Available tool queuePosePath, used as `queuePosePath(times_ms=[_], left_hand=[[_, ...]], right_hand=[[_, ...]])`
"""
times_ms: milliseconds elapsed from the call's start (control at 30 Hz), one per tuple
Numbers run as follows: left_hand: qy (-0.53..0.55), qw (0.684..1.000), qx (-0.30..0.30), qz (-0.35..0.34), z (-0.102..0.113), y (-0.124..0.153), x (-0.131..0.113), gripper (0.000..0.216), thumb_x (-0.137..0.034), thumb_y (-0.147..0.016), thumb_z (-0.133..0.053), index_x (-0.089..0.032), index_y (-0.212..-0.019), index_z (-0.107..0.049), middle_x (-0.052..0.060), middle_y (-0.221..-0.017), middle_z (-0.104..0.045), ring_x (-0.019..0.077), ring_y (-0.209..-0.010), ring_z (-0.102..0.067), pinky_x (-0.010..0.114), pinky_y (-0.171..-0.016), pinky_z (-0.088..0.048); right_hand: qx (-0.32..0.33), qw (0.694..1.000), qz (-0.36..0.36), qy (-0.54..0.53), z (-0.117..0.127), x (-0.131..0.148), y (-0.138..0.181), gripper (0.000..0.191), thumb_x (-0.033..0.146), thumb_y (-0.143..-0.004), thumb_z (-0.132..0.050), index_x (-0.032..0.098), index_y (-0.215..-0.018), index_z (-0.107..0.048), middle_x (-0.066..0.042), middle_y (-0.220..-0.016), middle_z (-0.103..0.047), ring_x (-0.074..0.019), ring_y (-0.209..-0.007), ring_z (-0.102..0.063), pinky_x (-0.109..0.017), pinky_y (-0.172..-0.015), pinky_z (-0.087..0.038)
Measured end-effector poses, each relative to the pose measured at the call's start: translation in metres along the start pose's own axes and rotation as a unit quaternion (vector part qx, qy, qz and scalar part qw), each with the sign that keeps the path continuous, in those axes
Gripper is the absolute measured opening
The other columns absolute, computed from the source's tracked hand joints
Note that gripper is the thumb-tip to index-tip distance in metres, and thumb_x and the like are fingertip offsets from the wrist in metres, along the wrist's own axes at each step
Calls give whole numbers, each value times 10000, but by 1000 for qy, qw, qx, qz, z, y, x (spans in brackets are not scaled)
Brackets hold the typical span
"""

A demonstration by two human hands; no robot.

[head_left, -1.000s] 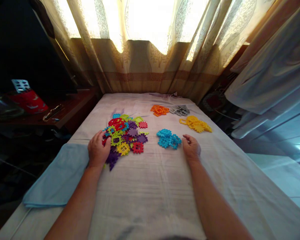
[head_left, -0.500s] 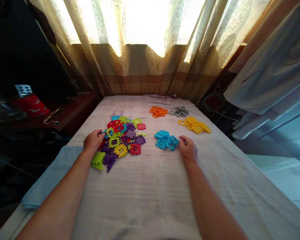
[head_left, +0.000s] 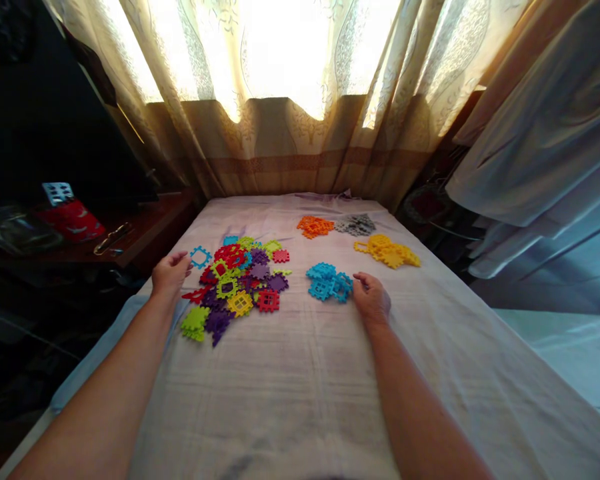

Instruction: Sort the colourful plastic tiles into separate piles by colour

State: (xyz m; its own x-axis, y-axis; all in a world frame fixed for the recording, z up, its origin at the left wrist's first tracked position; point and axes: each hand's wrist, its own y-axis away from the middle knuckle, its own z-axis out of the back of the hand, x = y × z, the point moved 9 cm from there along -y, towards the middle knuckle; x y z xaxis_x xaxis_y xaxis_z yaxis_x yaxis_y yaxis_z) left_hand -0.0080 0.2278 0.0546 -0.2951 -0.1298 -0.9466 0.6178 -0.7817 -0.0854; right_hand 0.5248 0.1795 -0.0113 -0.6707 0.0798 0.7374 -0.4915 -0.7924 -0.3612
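Observation:
My left hand (head_left: 169,275) is at the left side of the mixed pile, with its fingers pinched on the edge of a blue square frame tile (head_left: 201,257). The tile is held up beside the pile. That pile (head_left: 229,289) mixes red, purple, lime, yellow and blue notched plastic tiles. My right hand (head_left: 373,298) rests on the cloth just right of a small heap of blue tiles (head_left: 325,283). Its fingers are loosely bent and a little apart, and I see nothing in them.
Farther back are heaps of orange tiles (head_left: 315,227), grey tiles (head_left: 356,225) and yellow tiles (head_left: 391,251). A pale cloth (head_left: 280,380) covers the table. Curtains (head_left: 285,140) hang behind, garments (head_left: 525,133) at right. A dark wooden stand (head_left: 145,223) borders the left side.
My left hand has drawn away to the left with the blue frame tile, now apart from the pile. My right hand stays beside the blue heap.

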Motion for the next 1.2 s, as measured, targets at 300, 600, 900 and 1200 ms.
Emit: queuePosePath(times_ms=[300, 600, 900, 1200], left_hand=[[155, 968, 192, -35, -116, 97, -48, 356, -332, -637, -731, -144, -936, -679, 7, -809, -687, 99, -651, -614, 245, -678, -541], [134, 933, 334, 24, -229, 185, -38, 199, -256, -682, -727, -157, -853, -696, 13, -734, -692, 105, -600, -633, 195, -540, -496], [104, 940, 323, 16, -252, 187, -29, 259, -253, -710, -720, -162, -952, -694, 43, -898, -720, 128, -680, -661, 215, -571, -512], [106, 944, 312, -21, -241, 189, -19, 201, -286, -729, -648, -165, -882, -694, 27, -788, -706, 133, -684, -658, 222, -592, -527]], right_hand=[[17, 1000, -8, 11, -1, 2, -1, 340, 305, -794, -470, 192, -976, -733, -94, -1130, -723, -233, -1030, -665, -393, -970, -495], [6, 1000, 3, -20, -4, 2, -4, 283, 256, -788, -495, 193, -943, -723, -91, -1080, -727, -218, -1019, -654, -366, -959, -487], [12, 1000, -1, -22, -5, 5, -9, 280, 237, -787, -498, 184, -953, -717, -94, -1072, -729, -219, -1016, -651, -361, -952, -481], [16, 999, 0, -28, -6, 5, -10, 272, 240, -793, -499, 188, -954, -712, -93, -1065, -727, -215, -989, -654, -364, -963, -478]])
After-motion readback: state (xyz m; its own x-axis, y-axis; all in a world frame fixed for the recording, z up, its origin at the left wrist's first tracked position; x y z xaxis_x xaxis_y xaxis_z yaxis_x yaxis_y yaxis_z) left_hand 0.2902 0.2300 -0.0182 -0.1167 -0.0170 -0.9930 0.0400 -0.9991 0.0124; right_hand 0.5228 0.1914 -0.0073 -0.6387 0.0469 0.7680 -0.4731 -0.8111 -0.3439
